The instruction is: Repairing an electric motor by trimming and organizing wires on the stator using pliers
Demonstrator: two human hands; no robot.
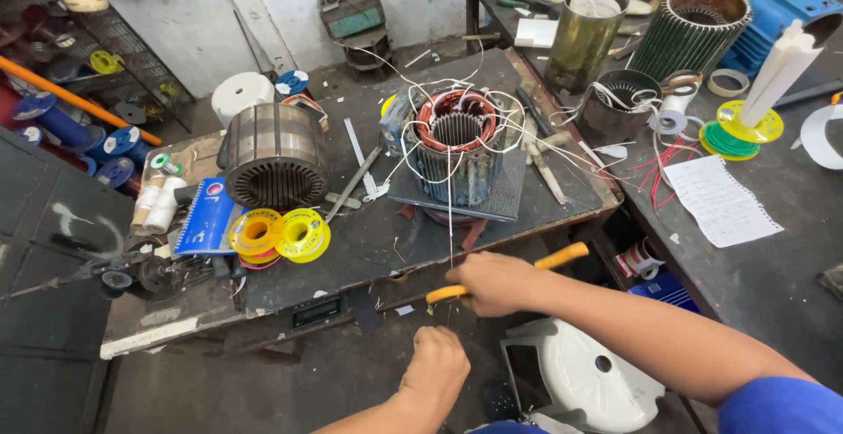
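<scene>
The right hand (493,281) is clamped around an orange-handled tool (562,257), just off the dark tabletop (369,241) edge. The left hand (436,362), at 6 o'clock of it, is closed, seemingly pinching a thin white lead wire (450,215) down from the blue stator with copper windings (457,144) at 12 o'clock. Judging by this, lead trimming is under way; the cut calls for a taut wire. At 9 o'clock: two yellow tape rolls (279,234) and a blue booklet (204,216).
</scene>
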